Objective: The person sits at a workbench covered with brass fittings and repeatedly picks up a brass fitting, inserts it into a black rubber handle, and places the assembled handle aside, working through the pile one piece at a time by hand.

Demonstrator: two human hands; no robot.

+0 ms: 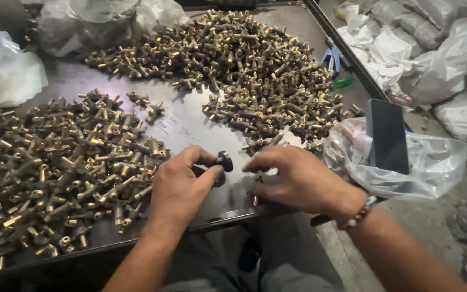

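Just below the middle of the frame, the left hand (182, 186) is pinching a small black round knob (224, 160) between thumb and forefinger, holding it up over the dark metal tray (190, 121). The right hand (298, 178) is curling beside it, its fingertips closing loosely over the tray near a few loose brass pieces (256, 178); whether it is actually gripping one I cannot tell.

The knob is looking small, hard and light, probably smooth enough to slip, so a pinch across its rim seems the surest hold. The brass fittings are looking stiff and dense for their size, with stems that should offer an easy grip.

At the left of the frame a heap of brass fittings (55, 167) is lying spread across the tray, and a larger heap (249, 65) is filling the upper middle. At the right, a clear plastic bag (406, 162) is sagging beside a dark phone (387, 135), and blue-handled pliers (331, 54) are lying at the upper right.
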